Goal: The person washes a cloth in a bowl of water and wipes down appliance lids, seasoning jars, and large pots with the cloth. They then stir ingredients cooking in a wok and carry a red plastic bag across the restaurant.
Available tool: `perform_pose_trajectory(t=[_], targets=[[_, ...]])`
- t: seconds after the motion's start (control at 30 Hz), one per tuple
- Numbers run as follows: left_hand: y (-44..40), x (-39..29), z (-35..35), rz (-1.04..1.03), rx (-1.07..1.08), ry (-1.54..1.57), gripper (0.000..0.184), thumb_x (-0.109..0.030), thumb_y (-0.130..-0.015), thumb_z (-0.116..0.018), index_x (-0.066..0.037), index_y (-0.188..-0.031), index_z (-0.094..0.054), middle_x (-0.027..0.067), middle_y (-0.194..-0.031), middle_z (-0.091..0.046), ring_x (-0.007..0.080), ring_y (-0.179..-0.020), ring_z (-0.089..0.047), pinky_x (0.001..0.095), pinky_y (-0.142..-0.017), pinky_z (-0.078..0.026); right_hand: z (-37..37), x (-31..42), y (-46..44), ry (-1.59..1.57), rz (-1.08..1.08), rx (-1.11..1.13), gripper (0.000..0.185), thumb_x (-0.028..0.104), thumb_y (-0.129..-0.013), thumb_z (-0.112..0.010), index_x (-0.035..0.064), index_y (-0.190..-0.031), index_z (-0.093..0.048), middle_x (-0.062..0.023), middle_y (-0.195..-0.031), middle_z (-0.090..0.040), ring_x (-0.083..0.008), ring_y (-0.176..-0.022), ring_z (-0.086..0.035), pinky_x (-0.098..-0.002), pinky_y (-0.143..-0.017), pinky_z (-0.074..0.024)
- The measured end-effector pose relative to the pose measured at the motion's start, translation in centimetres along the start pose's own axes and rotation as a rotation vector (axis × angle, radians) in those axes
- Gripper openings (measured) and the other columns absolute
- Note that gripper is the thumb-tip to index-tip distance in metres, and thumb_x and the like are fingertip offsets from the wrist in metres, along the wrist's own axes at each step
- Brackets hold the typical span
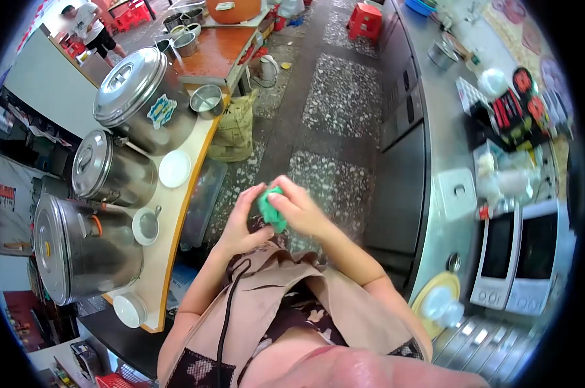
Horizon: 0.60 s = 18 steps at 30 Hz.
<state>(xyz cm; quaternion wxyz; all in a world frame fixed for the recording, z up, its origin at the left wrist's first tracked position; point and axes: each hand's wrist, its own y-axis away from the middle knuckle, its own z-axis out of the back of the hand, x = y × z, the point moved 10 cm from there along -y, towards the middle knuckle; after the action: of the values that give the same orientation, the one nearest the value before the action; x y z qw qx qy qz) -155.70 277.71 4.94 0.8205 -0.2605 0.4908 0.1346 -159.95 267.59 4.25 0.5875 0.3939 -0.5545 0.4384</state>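
Note:
In front of my apron [253, 275], near the middle of the head view, my right hand [299, 210] is closed on a crumpled green cloth [272, 210], thumb and fingers pressed on it. My left hand [242, 220] is just to the left, palm turned toward the cloth, with its fingers stretched out and its thumb apart. Whether the left fingertips touch the cloth is hard to tell. Some blur lies over both hands, and part of the cloth is hidden by the right fingers.
On the left, a table [192, 187] bears lidded steel pots [88, 242], a white plate [174, 169] and bowls [130, 309]. A steel counter [444, 123] runs along the right with a white lidded box [455, 194]. A person [88, 29] stands far left; a red stool [365, 22] is ahead.

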Motion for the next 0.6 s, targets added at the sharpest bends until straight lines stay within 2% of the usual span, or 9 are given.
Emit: perform_pose_trajectory(t=[0.03,0.07,0.2,0.3,0.37,0.43,0.47,0.57,0.6], targets=[[-2.8,0.7,-0.6,0.068,0.022,0.115,0.074,-0.012,-0.066,-0.073,-0.001,-0.131,-0.04,0.0161,-0.13,-0.045,0.0245,-0.121,-0.044,0.0356,-0.103,-0.032,2.2,0.0,-2.1,0.091,-0.01,-0.02,0.028,0.026,-0.086,-0.06,0.0013,-0.094,-0.05,-0.0099,-0.071,-0.057,-0.0131,-0.064,-0.052,-0.0305,-0.058,-0.044],[-5.8,1.0,-1.0,0.066,0.017,0.058,0.077,-0.012,-0.064,-0.075,-0.002,-0.132,-0.038,0.0158,-0.127,-0.048,0.0254,-0.118,-0.047,0.0344,-0.099,-0.036,4.1,1.0,-4.2,0.189,0.023,-0.063,0.029,0.026,-0.086,-0.061,0.0005,-0.092,-0.05,-0.0086,-0.065,-0.055,-0.0125,-0.057,-0.05,-0.0306,-0.053,-0.0433],[-16.6,7.0,-1.5,-0.001,-0.1,0.072,0.027,-0.002,-0.072,-0.061,-0.003,-0.099,-0.062,0.0143,-0.097,-0.064,0.0243,-0.082,-0.065,0.0314,-0.071,-0.051,12.5,0.8,-12.6,0.357,-0.043,-0.084,0.034,0.027,-0.075,-0.074,0.0018,-0.081,-0.052,-0.0065,-0.066,-0.057,-0.0086,-0.061,-0.051,-0.0272,-0.054,-0.0434],[-25.6,5.9,-0.5,-0.201,-0.144,-0.22,0.029,0.001,-0.069,-0.06,-0.003,-0.098,-0.062,0.014,-0.1,-0.063,0.0284,-0.082,-0.064,0.0346,-0.072,-0.052,19.1,-0.1,-17.2,0.345,-0.183,-0.071,0.029,0.018,-0.072,-0.076,0.0026,-0.079,-0.052,-0.0027,-0.065,-0.054,-0.0075,-0.062,-0.048,-0.0265,-0.055,-0.0423],[-30.7,7.4,0.3,-0.199,-0.178,-0.301,0.027,0.003,-0.069,-0.058,-0.003,-0.094,-0.061,0.0137,-0.098,-0.062,0.0316,-0.085,-0.062,0.0362,-0.071,-0.052,22.7,-1.2,-20.0,0.324,-0.244,-0.09,0.025,0.01,-0.072,-0.073,0.0028,-0.077,-0.05,-0.0023,-0.064,-0.05,-0.0074,-0.061,-0.046,-0.026,-0.055,-0.0417],[-35.5,10.3,1.2,-0.171,-0.206,-0.318,0.025,0.004,-0.069,-0.057,-0.003,-0.094,-0.06,0.0132,-0.095,-0.062,0.0314,-0.084,-0.061,0.0362,-0.072,-0.052,27.9,-0.8,-23.6,0.393,-0.103,-0.303,0.02,0.003,-0.071,-0.069,0.0029,-0.074,-0.049,-0.0026,-0.067,-0.049,-0.0076,-0.063,-0.045,-0.025,-0.057,-0.0413],[-37.9,11.3,1.5,-0.171,-0.215,-0.329,0.025,0.004,-0.069,-0.057,-0.003,-0.094,-0.06,0.0132,-0.095,-0.062,0.0314,-0.084,-0.061,0.0362,-0.072,-0.052,29.1,2.8,-25.7,0.525,0.296,-0.392,0.017,-0.002,-0.07,-0.065,0.0031,-0.071,-0.048,-0.0031,-0.07,-0.049,-0.0079,-0.065,-0.046,-0.0241,-0.058,-0.041],[-45.6,15.2,1.9,-0.138,-0.276,-0.322,0.018,0.002,-0.073,-0.056,-0.003,-0.09,-0.058,0.0143,-0.089,-0.06,0.0317,-0.08,-0.061,0.0372,-0.067,-0.051,35.4,-2.8,-34.3,-0.032,0.034,-0.395,0.017,-0.004,-0.076,-0.063,0.0046,-0.077,-0.049,0.0006,-0.076,-0.052,-0.0058,-0.069,-0.047,-0.0212,-0.06,-0.04],[-47.0,17.5,2.1,-0.016,-0.272,-0.174,0.015,0.001,-0.074,-0.056,-0.003,-0.089,-0.057,0.0146,-0.087,-0.06,0.0326,-0.078,-0.061,0.0371,-0.066,-0.05,35.9,-2.9,-36.6,-0.055,0.025,-0.312,0.016,-0.004,-0.079,-0.062,0.005,-0.08,-0.049,0.0016,-0.078,-0.053,-0.0049,-0.069,-0.046,-0.0204,-0.06,-0.0396]])
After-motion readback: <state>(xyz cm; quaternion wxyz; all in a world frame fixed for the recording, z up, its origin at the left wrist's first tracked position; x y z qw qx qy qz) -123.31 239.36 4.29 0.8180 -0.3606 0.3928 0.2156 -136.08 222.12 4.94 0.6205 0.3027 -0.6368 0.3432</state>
